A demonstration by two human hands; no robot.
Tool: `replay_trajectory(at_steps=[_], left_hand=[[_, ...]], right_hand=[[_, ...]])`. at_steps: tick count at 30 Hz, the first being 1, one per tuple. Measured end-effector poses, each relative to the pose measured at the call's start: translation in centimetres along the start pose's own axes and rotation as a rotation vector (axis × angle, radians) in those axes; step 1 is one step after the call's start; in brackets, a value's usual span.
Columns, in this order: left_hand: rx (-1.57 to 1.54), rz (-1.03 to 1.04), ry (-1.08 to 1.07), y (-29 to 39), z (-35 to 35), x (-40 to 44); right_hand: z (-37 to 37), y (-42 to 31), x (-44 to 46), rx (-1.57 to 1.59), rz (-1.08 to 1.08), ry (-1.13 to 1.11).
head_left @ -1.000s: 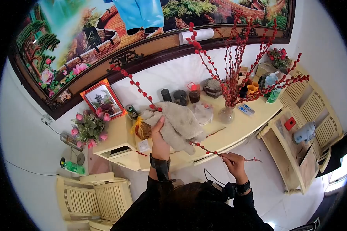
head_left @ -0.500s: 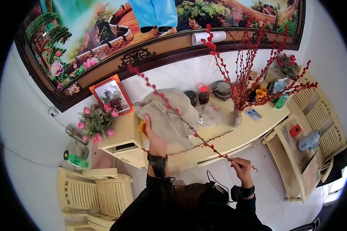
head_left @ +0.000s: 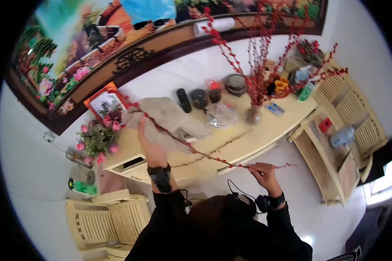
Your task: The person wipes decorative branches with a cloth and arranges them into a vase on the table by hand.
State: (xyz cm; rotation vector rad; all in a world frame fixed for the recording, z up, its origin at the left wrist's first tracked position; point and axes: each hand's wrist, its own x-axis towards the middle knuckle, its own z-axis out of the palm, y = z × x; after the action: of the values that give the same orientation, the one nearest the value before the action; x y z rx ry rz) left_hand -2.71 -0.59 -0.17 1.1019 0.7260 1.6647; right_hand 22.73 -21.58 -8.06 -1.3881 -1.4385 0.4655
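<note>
My right hand (head_left: pixel 263 172) pinches a long branch with red buds (head_left: pixel 196 151) near its lower end. The branch slants up and left across the grey cloth (head_left: pixel 163 115). My left hand (head_left: pixel 151 143) holds the cloth at the branch's upper part, its fingers mostly hidden under the blurred cloth. A second budded branch (head_left: pixel 209 153) lies on the cream cabinet (head_left: pixel 248 138) behind. More red branches (head_left: pixel 259 69) stand upright in a glass vase (head_left: pixel 254 115).
On the cabinet are a black cylinder (head_left: pixel 184 101), dark jars (head_left: pixel 199 99), a plastic bag (head_left: pixel 221 114) and orange cups (head_left: pixel 281 85). Pink flowers (head_left: pixel 96 141) and a framed picture (head_left: pixel 105 103) stand left. Wooden chairs (head_left: pixel 111 222) flank the cabinet.
My left hand and the cloth have moved left along the branch towards its upper tip. More of the branch's middle shows. My right hand still holds the lower end.
</note>
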Motion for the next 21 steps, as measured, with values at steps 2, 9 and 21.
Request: replay_trajectory(at_steps=[2,9,21], left_hand=[[0.072,0.052,-0.016,1.1,0.7,0.1],[-0.478,-0.265,0.056,0.8,-1.0,0.8],[-0.403,-0.465,-0.161,-3.0,2.9,-4.9]], right_hand=[[-0.1,0.4,0.3,-0.031,-0.001,-0.022],[1.5,0.7,2.1,0.484,0.24,0.115],[7.5,-0.6,5.7,0.688,0.365,-0.169]])
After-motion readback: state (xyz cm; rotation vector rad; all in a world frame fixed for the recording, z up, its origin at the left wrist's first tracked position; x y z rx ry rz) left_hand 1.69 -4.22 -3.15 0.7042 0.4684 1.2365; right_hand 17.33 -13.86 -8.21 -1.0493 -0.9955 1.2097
